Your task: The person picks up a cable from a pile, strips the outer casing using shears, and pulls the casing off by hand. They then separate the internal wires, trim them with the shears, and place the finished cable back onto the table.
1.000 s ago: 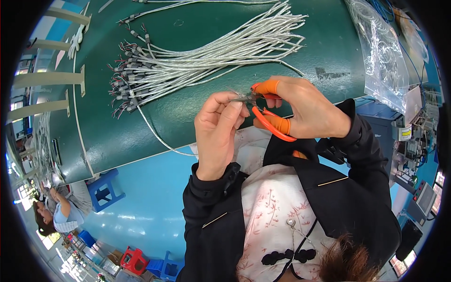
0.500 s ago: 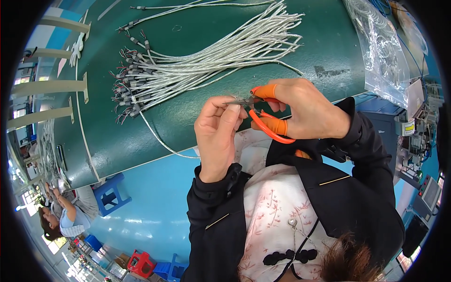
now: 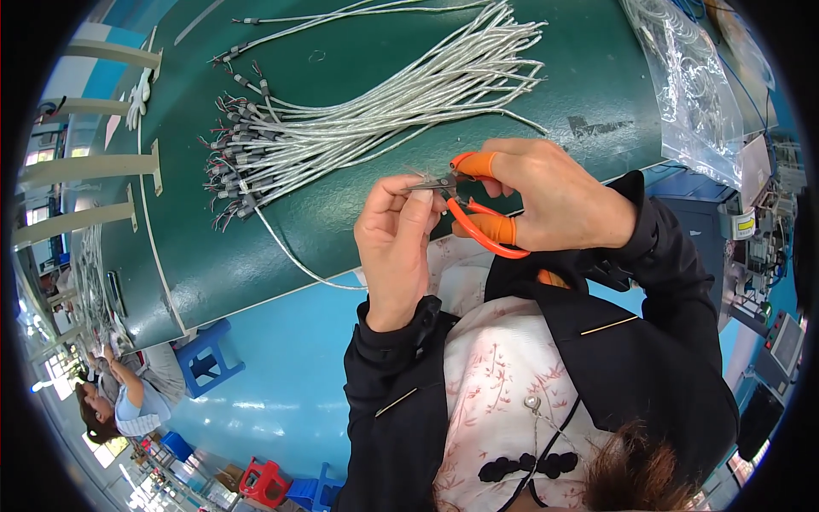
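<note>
Over the green surface (image 3: 222, 273), we pinch fine strands (image 3: 424, 174) in our left hand (image 3: 394, 256), probably to steady them beside the cutters (image 3: 450, 182) clamped in our right hand (image 3: 567, 200).

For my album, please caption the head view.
Right hand holding orange-handled pliers at left hand, silver cables on green table.

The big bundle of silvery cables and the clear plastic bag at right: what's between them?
In the head view, green tabletop lies between the silvery cables and the plastic bag, with a dark, ragged patch on the part nearer the person.
</note>
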A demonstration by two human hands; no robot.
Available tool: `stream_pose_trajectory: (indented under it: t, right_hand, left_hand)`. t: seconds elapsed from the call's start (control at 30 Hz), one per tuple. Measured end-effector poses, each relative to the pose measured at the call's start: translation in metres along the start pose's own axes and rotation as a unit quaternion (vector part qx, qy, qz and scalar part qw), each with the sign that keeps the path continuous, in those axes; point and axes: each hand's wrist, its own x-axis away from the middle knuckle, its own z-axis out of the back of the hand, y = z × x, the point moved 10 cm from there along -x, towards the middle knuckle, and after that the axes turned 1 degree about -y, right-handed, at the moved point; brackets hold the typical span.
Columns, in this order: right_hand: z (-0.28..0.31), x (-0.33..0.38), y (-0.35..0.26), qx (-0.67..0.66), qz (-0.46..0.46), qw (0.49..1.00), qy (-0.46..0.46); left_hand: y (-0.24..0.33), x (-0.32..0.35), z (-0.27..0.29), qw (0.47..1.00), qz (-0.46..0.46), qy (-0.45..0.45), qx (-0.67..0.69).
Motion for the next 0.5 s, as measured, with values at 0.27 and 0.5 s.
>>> stream_pose_trajectory:
  t: [0.27, 0.5]
  right_hand:
    - [-0.0021, -0.0016, 0.0035, -0.006, -0.020, 1.000, -0.013]
    - [-0.0027, -0.0022, 0.0047, -0.025, -0.038, 0.998, -0.036]
  left_hand:
    - [0.0009, -0.0003, 0.0004, 1.000, -0.002, -0.004, 0.007]
    - [-0.0002, -0.0004, 0.0011, 1.000, 0.006, -0.004, 0.012]
